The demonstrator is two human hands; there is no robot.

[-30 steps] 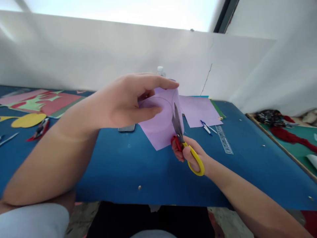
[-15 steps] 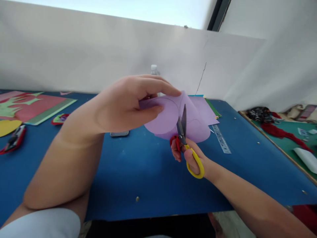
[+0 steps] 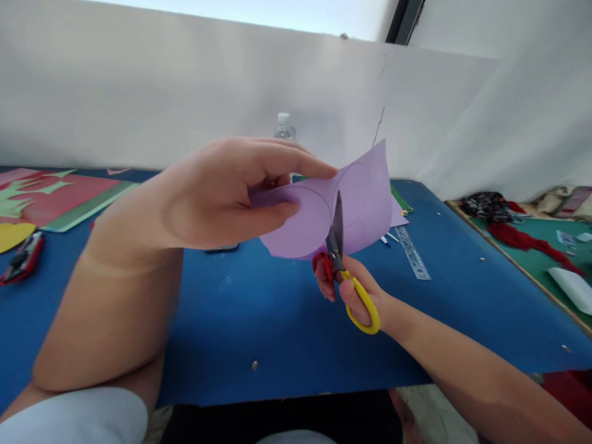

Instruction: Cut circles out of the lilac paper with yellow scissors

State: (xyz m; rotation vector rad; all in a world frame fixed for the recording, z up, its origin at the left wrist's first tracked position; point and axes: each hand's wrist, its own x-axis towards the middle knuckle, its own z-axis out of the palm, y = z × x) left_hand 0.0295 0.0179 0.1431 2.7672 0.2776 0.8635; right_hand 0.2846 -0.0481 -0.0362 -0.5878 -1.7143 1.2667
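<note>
Holding one sheet of lilac paper in the air above the blue table, in front of the body, with the left hand: thumb on the near face, fingers behind, clamped on the sheet. Gripping one pair of scissors in the right hand, with thumb and fingers closed round two handles, one yellow and one red. Pointing the scissors up and away from the body, leaning slightly left, with a long axis running from the yellow loop at lower right to the dark tip, near the middle of the paper. Hard to tell any exact depth of blade in the sheet. Stretching the paper lengthwise from left to right, rounded below at the left, bending up at the right to one sharp upper corner. Bearing thin drawn curves on either side of the blades.

Counting beyond the hands: one clear bottle with a white cap, past the left hand; one transparent ruler, flat on the table to the right, slanting; one yellow cutout at far left, near one red-and-black object, too blurred to name; one red cloth on the green surface at right
</note>
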